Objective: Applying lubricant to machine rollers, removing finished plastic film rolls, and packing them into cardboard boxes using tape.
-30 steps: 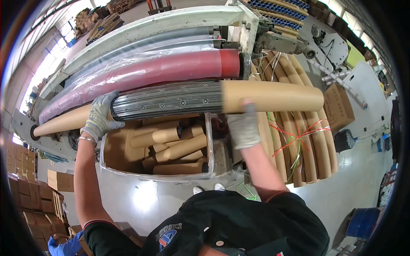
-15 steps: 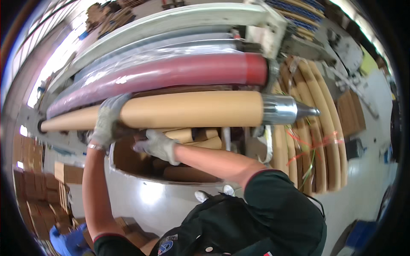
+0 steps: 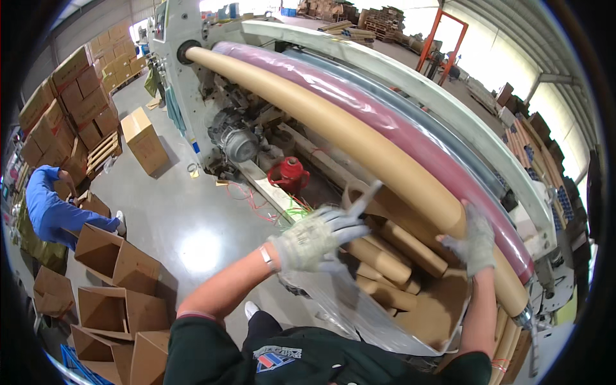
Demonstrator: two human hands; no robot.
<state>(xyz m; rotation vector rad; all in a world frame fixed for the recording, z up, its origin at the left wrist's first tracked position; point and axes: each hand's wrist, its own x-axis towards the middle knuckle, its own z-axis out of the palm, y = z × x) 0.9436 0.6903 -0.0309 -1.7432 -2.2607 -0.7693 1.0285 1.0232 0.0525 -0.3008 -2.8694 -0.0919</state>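
Note:
A long brown cardboard tube (image 3: 359, 135) lies across the machine, its metal shaft end (image 3: 524, 319) showing at the near right. My right hand (image 3: 480, 244), in a whitish glove with grey fingers, rests against the tube near that end, thumb apart from the fingers. My left hand (image 3: 314, 239), gloved alike, hangs in the air left of the tube with its fingers spread and nothing visible in them. Below both hands a large cardboard box (image 3: 443, 314), lined or edged with clear plastic, holds several short brown tubes (image 3: 385, 260). Behind the long tube runs a plastic-wrapped dark red roll (image 3: 410, 147).
A red thermos-like jug (image 3: 290, 174) and a grey motor (image 3: 237, 138) sit under the machine frame (image 3: 183, 83). Open cartons (image 3: 112, 256) stand at the left, near a person in blue (image 3: 48, 202). A closed carton (image 3: 144, 141) stands on the floor.
My view has swung left along the machine. My left hand has come off the long tube and spread its fingers. My right hand has moved from over the box onto the tube's near end.

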